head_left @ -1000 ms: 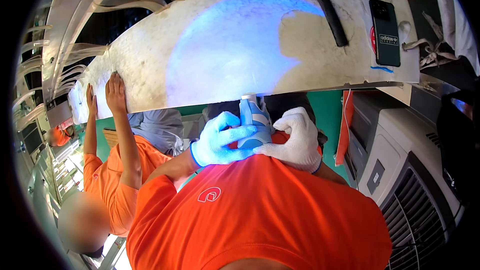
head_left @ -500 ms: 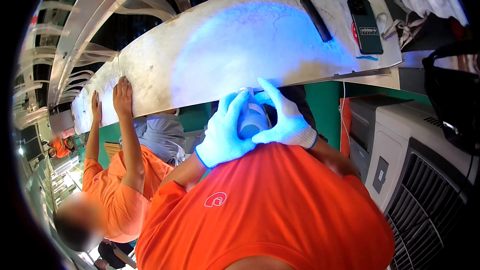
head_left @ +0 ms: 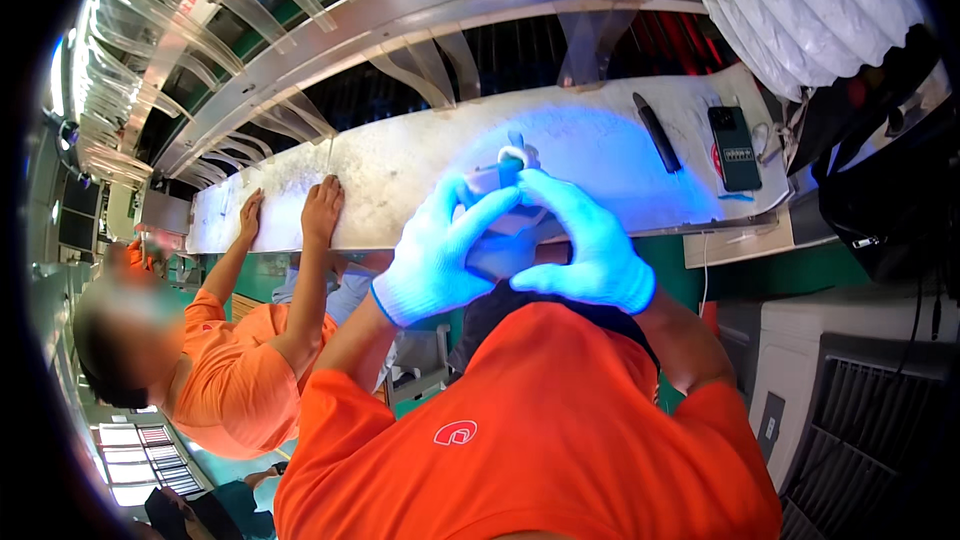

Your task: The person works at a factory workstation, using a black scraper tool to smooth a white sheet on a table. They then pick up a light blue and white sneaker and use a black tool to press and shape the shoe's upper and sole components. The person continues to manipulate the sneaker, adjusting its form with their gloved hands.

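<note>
**Shoe in the middle, a glove on either side!**

Nearest, across the bottom of the frame, it's the orange shirt [head_left: 530, 420]; just above, two gloved hands glow blue. The left hand [head_left: 432, 265] has its fingers bent in against the left side of a pale blue shoe [head_left: 505, 245]. The right hand [head_left: 600, 265] holds the right side, fingers at the upper end, thumb low, spread wide around it. Neither hand is clearly nearer: the shoe sits between them at frame centre, long axis seemingly running up the picture (glare washes out its outline). Beyond it the bench [head_left: 390, 160] stretches across, a dark-handled knife [head_left: 657, 135] right of centre, a phone [head_left: 735, 145] farther right. Left of centre, a co-worker's hands [head_left: 320, 210] rest on it.
</note>
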Motion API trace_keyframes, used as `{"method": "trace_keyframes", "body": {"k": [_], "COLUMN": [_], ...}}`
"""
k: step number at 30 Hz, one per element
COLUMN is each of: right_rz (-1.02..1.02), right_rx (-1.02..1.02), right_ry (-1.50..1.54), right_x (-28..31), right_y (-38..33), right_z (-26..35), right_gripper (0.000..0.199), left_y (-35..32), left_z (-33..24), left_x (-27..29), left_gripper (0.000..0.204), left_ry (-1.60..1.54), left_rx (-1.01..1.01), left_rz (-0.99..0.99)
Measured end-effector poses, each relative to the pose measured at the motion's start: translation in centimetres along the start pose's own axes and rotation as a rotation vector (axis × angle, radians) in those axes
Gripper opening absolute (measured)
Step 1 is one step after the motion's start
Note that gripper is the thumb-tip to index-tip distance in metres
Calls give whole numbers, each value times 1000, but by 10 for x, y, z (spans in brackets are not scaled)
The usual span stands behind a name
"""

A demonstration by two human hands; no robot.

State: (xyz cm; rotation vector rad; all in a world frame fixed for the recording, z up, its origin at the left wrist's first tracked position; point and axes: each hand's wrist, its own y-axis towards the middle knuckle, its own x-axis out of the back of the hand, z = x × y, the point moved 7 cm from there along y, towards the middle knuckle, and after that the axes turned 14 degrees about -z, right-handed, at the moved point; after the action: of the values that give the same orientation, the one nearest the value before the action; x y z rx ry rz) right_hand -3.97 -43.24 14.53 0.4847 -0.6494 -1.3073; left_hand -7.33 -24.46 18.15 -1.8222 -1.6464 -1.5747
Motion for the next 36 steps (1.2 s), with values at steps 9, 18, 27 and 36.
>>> {"method": "trace_keyframes", "body": {"k": [9, 18, 27, 36], "right_rz": [-147, -40, -563, -525], "right_rx": [-312, -643, -945, -1093], "right_ry": [-1122, -340, 1494, 283], "right_x": [97, 59, -63, 67], "right_y": [-21, -3, 65, -22], "right_z": [-210, -193, -139, -218], "right_gripper": [69, 31, 18, 42], "left_y": [-14, 0, 35, 35], "left_z": [28, 51, 41, 44], "left_x": [7, 9, 8, 4], "left_gripper": [121, 117, 110, 107], "left_ry": [-22, 38, 70, 44], "left_rx": [229, 211, 169, 177], "left_rz": [23, 87, 189, 164]}}
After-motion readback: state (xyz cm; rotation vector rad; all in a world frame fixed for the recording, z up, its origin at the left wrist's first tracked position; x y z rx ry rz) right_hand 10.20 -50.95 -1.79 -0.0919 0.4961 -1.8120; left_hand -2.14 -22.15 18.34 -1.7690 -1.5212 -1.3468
